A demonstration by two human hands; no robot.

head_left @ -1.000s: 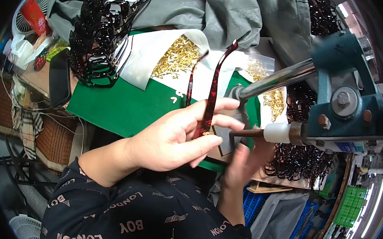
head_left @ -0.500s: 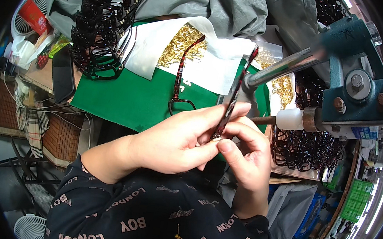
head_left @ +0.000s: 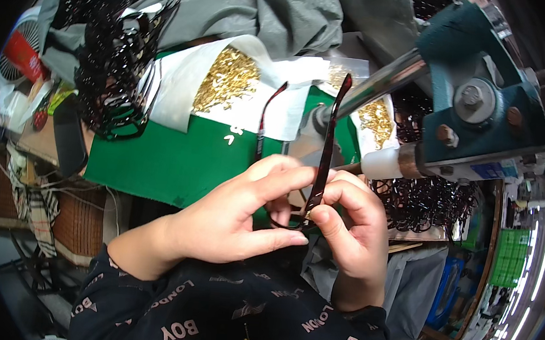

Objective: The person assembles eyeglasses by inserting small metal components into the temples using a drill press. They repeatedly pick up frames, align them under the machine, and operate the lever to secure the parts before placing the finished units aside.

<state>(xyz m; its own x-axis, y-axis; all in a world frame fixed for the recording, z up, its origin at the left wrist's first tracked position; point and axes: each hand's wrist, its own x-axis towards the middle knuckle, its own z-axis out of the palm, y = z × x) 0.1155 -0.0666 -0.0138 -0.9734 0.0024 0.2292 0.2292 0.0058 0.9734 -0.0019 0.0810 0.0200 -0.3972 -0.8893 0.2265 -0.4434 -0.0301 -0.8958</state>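
Observation:
A dark red and black eyeglass frame (head_left: pixel 328 150) is held up close in front of me, its two temples pointing away over the green mat (head_left: pixel 137 158). My left hand (head_left: pixel 233 212) curls round the frame's front, its thumb along the near rim. The thumb and fingers of my right hand (head_left: pixel 353 225) pinch the hinge end of the right temple. Part of the rims is hidden behind my fingers. Small gold metal pieces (head_left: pixel 228 79) are heaped on white paper (head_left: pixel 283 122) beyond my hands. A few tiny pale pieces (head_left: pixel 232 133) rest on the mat.
A teal press-like machine (head_left: pixel 485 104) with a metal bar and white roller (head_left: pixel 380 162) stands close at the right. Stacked dark frames (head_left: pixel 120 92) are piled at the left, more frames (head_left: pixel 425 206) under the machine. A black phone (head_left: pixel 69 133) and a red packet (head_left: pixel 24 56) lie far left.
The eyeglass frame has been brought together in front of me, its left temple nearer my left hand and the rim now showing. My left fingers have lifted and shifted; the view has turned slightly.

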